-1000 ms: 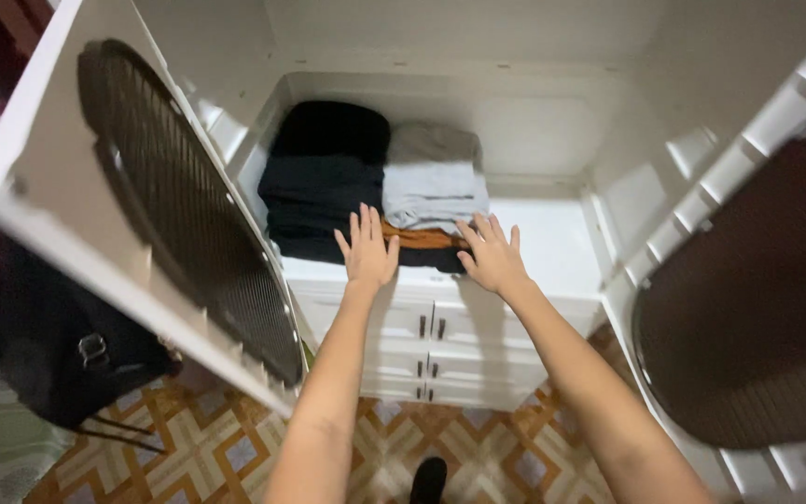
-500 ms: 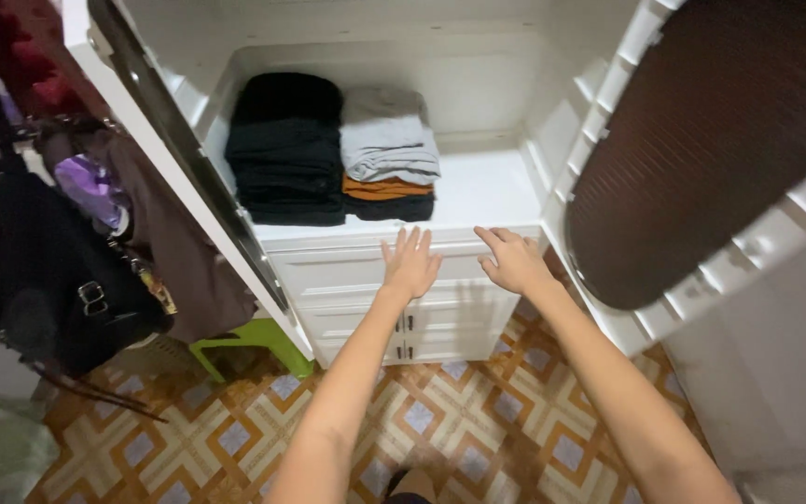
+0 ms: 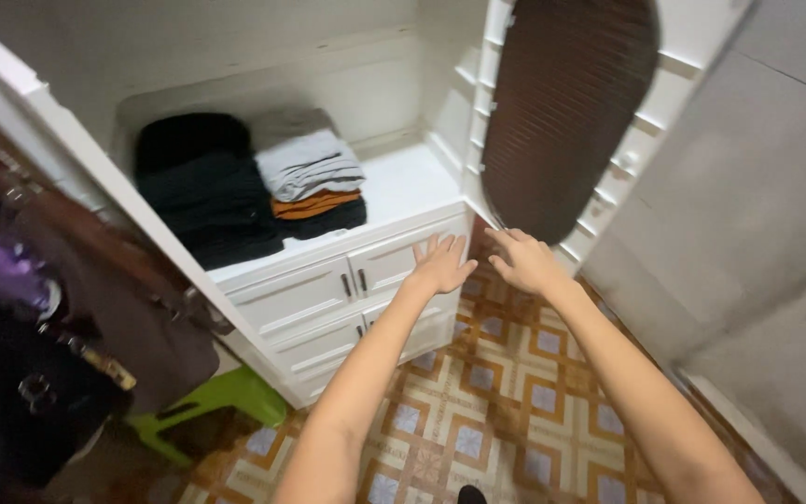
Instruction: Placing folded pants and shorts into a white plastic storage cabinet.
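Observation:
I look down into an open white wardrobe. My left hand is open, fingers spread, in front of the right end of the small drawers. My right hand is open too, just below the lower edge of the right door, which has a dark woven oval panel. Neither hand holds anything. On the shelf lie a stack of black folded clothes and a stack with grey, orange and black folded pieces.
The left door stands open at the left. Dark bags hang beside it, one with a purple item. A green stool sits on the patterned tile floor. A grey wall panel is at the right.
Both hands have drawn back from the folded clothes on the shelf to the drawer front and door edge. The view has swung right, so the wardrobe now sits left.

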